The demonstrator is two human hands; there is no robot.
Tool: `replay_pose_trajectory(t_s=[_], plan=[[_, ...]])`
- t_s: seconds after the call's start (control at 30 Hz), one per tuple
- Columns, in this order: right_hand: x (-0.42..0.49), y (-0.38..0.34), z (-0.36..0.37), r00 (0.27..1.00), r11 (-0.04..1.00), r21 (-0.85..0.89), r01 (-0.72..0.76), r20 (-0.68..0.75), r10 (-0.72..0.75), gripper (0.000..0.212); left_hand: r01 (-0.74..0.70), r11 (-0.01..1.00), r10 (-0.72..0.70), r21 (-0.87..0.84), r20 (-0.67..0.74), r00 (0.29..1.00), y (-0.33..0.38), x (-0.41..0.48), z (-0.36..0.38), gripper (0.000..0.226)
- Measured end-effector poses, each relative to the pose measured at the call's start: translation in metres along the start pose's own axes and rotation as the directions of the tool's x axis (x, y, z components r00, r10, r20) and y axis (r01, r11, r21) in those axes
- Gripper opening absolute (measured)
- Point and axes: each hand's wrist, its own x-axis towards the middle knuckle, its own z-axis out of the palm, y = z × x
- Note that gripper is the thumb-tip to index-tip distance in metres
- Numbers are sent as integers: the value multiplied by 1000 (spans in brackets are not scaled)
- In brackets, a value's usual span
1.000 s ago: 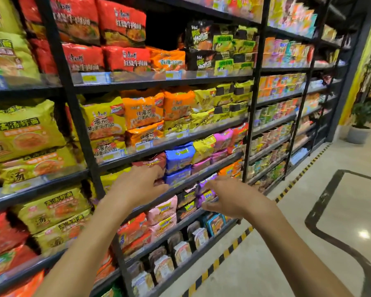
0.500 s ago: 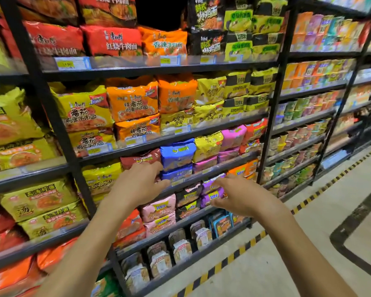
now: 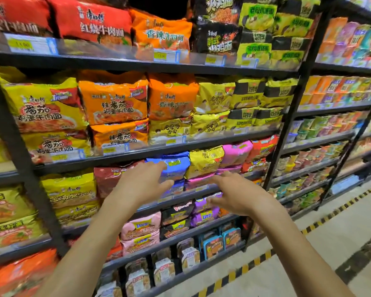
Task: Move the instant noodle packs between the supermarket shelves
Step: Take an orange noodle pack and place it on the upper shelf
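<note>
The shelves (image 3: 137, 150) in front of me are dark metal boards on black uprights, each front edge carrying a clear plastic strip with yellow price tags. They are packed with instant noodle packs in soft, puffy, glossy film that crinkles at the sealed ends. On the board level with my hands, from the left upright toward the right one, sit a yellow multi-pack (image 3: 70, 189), a dark red pack (image 3: 108, 179), a blue pack (image 3: 176, 166) stacked on another blue one, a yellow pack (image 3: 205, 160), pink packs (image 3: 236, 152) and a red pack (image 3: 263, 146) at the right end. The board above holds big pillow-shaped yellow and orange packs (image 3: 114, 101); the lowest boards hold squat rectangular trays with flat lids (image 3: 213, 246).

My left hand (image 3: 141, 185) is stretched forward with the forearm bare, palm toward the shelf, fingers spread wide and slightly curled. Its fingertips lie over the front of the blue pack and the hand covers the right side of the dark red pack; I cannot tell whether the fingers actually press the film. It grips nothing.

My right hand (image 3: 234, 195) reaches out beside it, palm turned down and a little inward, fingers loosely spread and empty, hanging in front of the shelf's front edge below the pink packs and above the purple packs (image 3: 204, 211) on the next board down. The two hands are near each other but apart.

The floor (image 3: 308, 264) is pale smooth tile with a yellow-and-black striped strip along the shelf's base.
</note>
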Motion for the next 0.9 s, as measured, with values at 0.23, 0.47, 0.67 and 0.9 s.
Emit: replay_pose_trajectory(t_s=[0.23,0.47,0.67,0.9], plan=[[70,34,7,996,996,31,87,-27,-86,60,68,997,-69,-22,-74,995,-1,57,15,49],[143,60,-6,980,978,73,194,-65,-189,60,194,981,-192,10,-88,977,-8,92,14,50],[197,81,-17,953,954,65,293,-101,-286,62,285,959,-284,-13,-123,951,0,125,9,53],[259,118,-52,905,912,30,408,-146,-400,61,401,915,-403,-50,-187,896,21,184,-2,50]])
